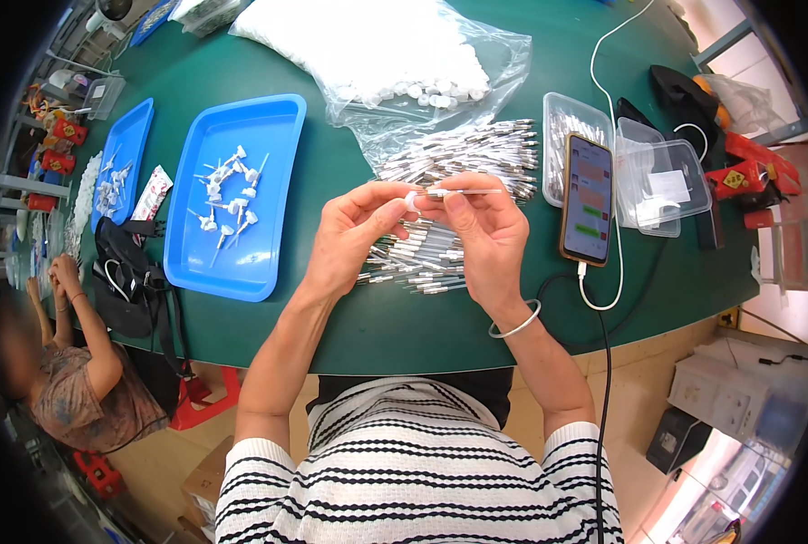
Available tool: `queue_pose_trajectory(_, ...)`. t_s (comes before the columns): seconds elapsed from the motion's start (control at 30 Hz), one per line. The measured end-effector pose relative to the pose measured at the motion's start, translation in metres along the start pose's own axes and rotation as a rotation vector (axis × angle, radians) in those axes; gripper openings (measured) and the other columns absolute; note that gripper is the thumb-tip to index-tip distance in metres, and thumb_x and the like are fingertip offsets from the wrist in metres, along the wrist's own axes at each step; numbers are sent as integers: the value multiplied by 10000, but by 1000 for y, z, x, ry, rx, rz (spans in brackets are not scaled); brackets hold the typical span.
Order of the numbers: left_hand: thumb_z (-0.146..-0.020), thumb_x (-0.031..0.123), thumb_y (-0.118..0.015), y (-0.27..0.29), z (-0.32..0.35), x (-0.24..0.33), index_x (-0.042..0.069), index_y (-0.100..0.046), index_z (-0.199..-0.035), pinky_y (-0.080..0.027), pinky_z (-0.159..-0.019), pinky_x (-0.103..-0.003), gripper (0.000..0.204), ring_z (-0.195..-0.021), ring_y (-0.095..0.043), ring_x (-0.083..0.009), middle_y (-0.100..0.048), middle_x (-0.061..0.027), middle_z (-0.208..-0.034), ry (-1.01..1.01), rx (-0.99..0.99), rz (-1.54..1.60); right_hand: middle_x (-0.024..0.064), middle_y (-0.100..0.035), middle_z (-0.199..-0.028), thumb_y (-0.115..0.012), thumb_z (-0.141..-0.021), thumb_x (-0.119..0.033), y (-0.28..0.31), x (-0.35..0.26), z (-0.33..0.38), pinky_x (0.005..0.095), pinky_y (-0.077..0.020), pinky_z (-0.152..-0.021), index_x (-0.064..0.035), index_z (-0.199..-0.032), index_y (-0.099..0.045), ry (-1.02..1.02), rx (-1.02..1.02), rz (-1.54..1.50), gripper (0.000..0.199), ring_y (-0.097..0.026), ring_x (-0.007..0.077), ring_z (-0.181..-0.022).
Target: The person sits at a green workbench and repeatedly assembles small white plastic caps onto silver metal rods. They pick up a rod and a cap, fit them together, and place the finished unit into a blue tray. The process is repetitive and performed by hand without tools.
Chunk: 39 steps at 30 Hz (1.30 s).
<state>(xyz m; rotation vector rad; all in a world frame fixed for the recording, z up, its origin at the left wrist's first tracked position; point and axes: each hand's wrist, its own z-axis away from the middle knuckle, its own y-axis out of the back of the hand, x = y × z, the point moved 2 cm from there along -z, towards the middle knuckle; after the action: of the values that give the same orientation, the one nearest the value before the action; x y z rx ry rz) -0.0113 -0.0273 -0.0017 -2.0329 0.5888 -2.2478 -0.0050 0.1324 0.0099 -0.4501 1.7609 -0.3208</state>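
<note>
My left hand (354,238) pinches a small white cap (411,199) between thumb and fingers. My right hand (487,238) holds a thin metal-tipped white tube (465,191) level, its end meeting the cap. Both hands hover above a pile of the same thin tubes (417,258) on the green table (331,317). A second heap of tubes (472,150) lies just beyond my hands. A silver bangle sits on my right wrist.
A blue tray (268,236) with several assembled white pieces lies to the left, a second blue tray (136,136) beyond it. A clear bag of white caps (395,50) sits at the back. A phone (588,199) on a cable and clear plastic boxes (662,181) lie right. Another person (68,363) sits lower left.
</note>
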Motion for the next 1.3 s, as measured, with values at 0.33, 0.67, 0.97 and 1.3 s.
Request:
queue_pose_trajectory(0.33,-922,138,-591,-1,-1,-1,-38,-588,-1141,-559,-670,-187,281,-797,-660,-116,-674,-108,-937,287,26,426,76,-646,-965,-601,-916,-63,1,-9,2,230,-510,-756,15,-978,-584,166,-28,301,101,-640,117,-851)
queue_pose_trajectory(0.67,-943,173,-566,0,0,-5,-37,-605,-1127,-554,-714,-215,282,-836,-666,-125,-676,-102,-952,271,-46,396,76,-654,-915,-599,-914,-78,-1,-11,1,265,-539,-730,6,-970,-593,184,-52,422,102,-653,131,-791)
queue_pose_trajectory(0.97,-948,175,-556,0,0,-5,-36,-607,-1122,-554,-706,-213,278,-824,-664,-117,-677,-96,-941,276,-56,403,83,-647,-890,-619,-890,-53,0,-10,0,270,-539,-718,6,-940,-603,235,-54,488,79,-657,147,-780)
queue_pose_trajectory(1.3,-949,183,-558,1,1,-7,-33,-615,-1110,-548,-693,-215,276,-807,-659,-107,-680,-87,-936,268,-30,357,77,-646,-943,-619,-896,-55,1,-13,1,253,-529,-732,6,-973,-612,268,-100,634,99,-632,131,-836)
